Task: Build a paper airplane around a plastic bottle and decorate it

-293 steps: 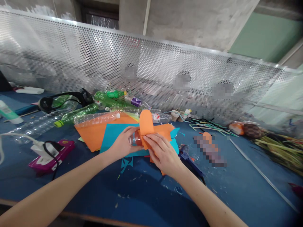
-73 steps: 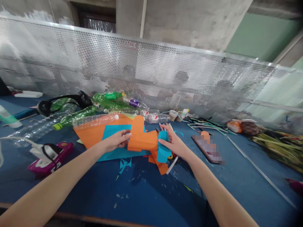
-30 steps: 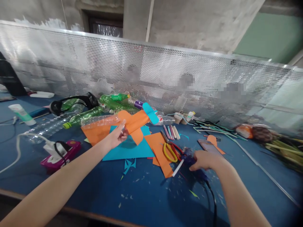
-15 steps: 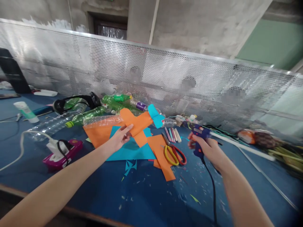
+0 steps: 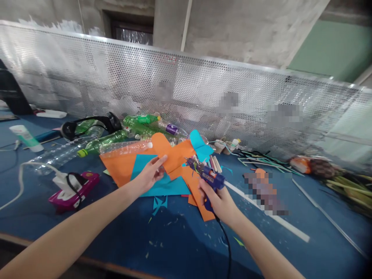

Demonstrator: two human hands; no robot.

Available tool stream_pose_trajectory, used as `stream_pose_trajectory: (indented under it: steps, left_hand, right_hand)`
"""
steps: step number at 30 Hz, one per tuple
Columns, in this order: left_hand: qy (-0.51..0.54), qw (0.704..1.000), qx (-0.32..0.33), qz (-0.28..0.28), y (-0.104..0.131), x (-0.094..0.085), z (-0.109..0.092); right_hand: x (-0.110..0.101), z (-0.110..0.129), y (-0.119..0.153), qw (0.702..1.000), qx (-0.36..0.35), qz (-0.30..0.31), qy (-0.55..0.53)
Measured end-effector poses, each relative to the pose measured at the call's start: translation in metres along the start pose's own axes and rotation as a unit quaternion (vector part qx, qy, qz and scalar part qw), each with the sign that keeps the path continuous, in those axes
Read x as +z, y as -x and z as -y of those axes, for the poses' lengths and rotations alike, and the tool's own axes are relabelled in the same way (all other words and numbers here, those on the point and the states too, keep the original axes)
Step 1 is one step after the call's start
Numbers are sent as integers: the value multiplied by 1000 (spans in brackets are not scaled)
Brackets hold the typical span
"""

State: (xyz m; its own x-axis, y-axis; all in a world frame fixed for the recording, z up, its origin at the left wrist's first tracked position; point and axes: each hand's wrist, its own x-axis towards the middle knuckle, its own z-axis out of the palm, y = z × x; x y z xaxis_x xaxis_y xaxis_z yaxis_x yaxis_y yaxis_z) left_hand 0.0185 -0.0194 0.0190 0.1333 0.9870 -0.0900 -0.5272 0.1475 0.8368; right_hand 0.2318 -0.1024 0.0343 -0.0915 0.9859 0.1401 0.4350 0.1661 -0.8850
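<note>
Between the thumb and fingers of my left hand [image 5: 152, 173] is an orange paper cutout [image 5: 171, 153] shaped like a plane, raised above the table. Its right end carries a blue paper piece [image 5: 201, 145]. My right hand [image 5: 216, 199] grips a blue hot glue gun [image 5: 207, 174], with a long white glue stick [image 5: 270, 215] sticking out of its back. The gun's nozzle is close to the cutout's right part; I cannot tell whether they touch. Below lie a blue paper sheet [image 5: 171, 188] and orange paper strips [image 5: 205, 212]. The scissors are hidden behind the gun and my right hand.
A magenta power strip [image 5: 74, 192] with plugs sits at the left. Green bottles [image 5: 107, 142], clear bottles [image 5: 62, 155] and black headphones [image 5: 107, 124] lie towards the perforated metal screen [image 5: 139, 81]. Blue paper scraps [image 5: 159, 204] are in front; dry plant leaves [image 5: 348, 186] lie at right.
My right hand has brought the glue gun leftward to the orange cutout, covering the scissors. The cutout has shifted slightly right in my left hand. A blurred-out object now shows on the right of the table.
</note>
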Motion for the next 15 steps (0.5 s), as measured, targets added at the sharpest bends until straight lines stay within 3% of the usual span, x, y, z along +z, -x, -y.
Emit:
stream_pose_trajectory:
  steps: [15]
  left_hand:
    - [-8, 1000, 4, 11, 5, 5, 1]
  right_hand:
    - [1, -4, -4, 998, 16, -44, 32]
